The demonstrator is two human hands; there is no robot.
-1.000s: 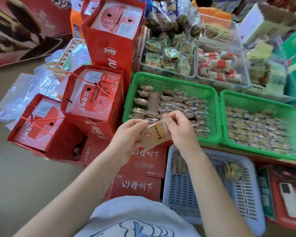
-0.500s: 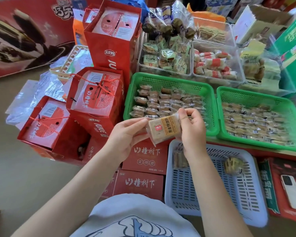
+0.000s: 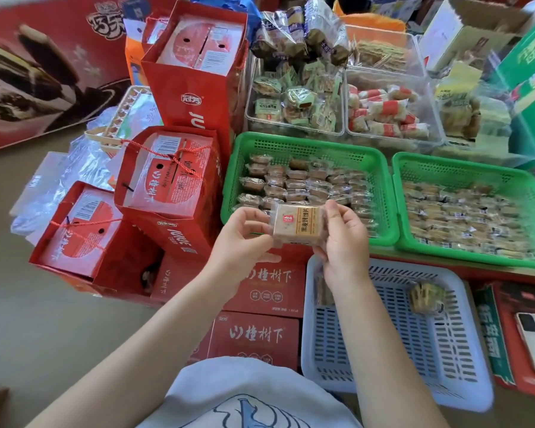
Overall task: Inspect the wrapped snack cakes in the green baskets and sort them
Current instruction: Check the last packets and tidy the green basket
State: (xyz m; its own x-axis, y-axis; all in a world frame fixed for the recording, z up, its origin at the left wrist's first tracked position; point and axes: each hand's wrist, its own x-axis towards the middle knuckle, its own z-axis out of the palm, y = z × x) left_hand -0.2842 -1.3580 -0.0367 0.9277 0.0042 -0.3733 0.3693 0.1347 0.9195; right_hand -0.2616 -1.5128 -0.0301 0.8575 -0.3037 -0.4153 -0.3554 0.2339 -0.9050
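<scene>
Both grips on one wrapped snack cake (image 3: 297, 223), label up: my left hand (image 3: 240, 239) pinches its left edge, right hand (image 3: 343, 239) its right, held over near rim of the left green basket (image 3: 380, 193), above the white basket (image 3: 464, 359).

You hold one wrapped snack cake (image 3: 297, 223) between your left hand (image 3: 243, 239) and right hand (image 3: 342, 242), over the near rim of the left green basket (image 3: 306, 143) full of cakes, above a lavender basket (image 3: 396, 350).

Green baskets (image 3: 306, 143); pale-blue basket (image 3: 445, 381); red boxes (image 3: 260, 288).
</scene>
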